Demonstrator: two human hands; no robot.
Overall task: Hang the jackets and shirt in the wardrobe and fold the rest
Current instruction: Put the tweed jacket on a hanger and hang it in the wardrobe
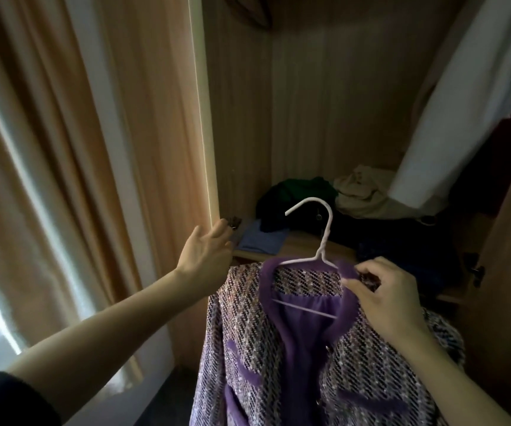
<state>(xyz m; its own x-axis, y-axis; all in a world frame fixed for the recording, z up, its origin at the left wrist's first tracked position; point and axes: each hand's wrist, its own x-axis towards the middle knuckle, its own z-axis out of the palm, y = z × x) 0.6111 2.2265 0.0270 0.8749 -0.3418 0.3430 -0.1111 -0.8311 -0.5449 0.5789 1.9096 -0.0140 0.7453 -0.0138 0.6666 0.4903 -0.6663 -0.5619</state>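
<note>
The open wardrobe [324, 87] holds a shelf [297, 245] with a folded blue garment [260, 239], a dark heap with green [297, 192] and a crumpled cream cloth [361, 186]; a white garment [469, 96] hangs at its right. The purple tweed jacket [278, 348] sits on a white hanger [321, 232] in front of the shelf; the right hand [383, 293] pinches its collar beside the hanger's neck; the left hand [208, 250], fingers loosely spread, reaches to the wardrobe's door edge [208, 133], well apart from the jacket.

Purple tweed jacket [324, 348] cut off by lower edge; white garment [469, 96] blurred, top right, type indeterminate; left hand [205, 250] fingertips hidden behind the wardrobe door edge [206, 124].
</note>
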